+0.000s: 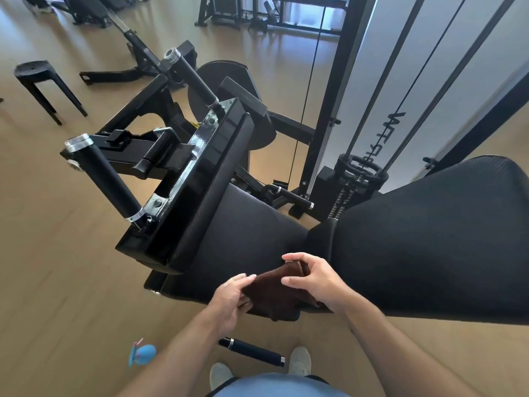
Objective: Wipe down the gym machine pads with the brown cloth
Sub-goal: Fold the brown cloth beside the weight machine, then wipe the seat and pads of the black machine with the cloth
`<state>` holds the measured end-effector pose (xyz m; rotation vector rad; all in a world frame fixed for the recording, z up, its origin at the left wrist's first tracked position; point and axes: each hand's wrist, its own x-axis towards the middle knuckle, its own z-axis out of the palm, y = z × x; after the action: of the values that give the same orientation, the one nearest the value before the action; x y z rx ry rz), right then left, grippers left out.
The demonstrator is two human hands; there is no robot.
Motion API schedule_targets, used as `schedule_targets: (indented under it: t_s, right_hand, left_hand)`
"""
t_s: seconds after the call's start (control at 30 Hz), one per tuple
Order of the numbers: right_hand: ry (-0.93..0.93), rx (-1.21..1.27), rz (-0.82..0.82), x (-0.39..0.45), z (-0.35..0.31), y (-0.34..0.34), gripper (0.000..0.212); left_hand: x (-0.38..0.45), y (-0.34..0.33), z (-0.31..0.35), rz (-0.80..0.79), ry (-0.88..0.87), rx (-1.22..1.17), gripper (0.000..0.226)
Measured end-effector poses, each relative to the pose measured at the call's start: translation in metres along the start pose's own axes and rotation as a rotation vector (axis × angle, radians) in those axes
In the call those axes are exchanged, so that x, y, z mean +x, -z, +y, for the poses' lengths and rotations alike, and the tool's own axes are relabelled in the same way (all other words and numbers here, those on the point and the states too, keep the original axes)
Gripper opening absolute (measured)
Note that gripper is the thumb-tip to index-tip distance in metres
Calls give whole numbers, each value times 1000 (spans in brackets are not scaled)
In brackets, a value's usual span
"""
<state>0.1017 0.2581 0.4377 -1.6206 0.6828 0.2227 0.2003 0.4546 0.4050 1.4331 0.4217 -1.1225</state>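
The brown cloth [276, 293] lies folded between both my hands just above the near edge of the black seat pad [246, 239]. My left hand [230, 302] grips its left side with curled fingers. My right hand [312, 277] pinches its far right corner between thumb and fingers. To the right rises the large black back pad [429, 247]. A narrower black chest pad [211, 179] stands on edge at the left of the seat, mounted on a glossy black frame.
Two black roller handles [107, 176] [194, 78] stick out from the frame to the left. The weight stack and cables [357, 179] stand behind the seat. A black stool [43, 87] is at far left. A blue spray bottle [141, 353] and a black footrest bar [252, 352] lie by my feet.
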Motion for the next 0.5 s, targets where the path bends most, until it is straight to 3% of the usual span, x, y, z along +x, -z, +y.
schedule_targets:
  t_s: [0.13,0.3,0.43,0.5]
  right_hand:
    - [-58,-438,42,8,13,7,53]
    - [-134,-554,151,17,31,-13,37]
    - [-267,-725,159,31,49,-34,27]
    - [-244,-865,98,45,60,-42,28]
  left_hand:
    - [3,9,4,64,-215,394,49]
    - [11,6,8,302,-477,947,28]
    - [39,16,-12,303,-435,1069,17]
    - [55,25,-22,292,-410,1124,14]
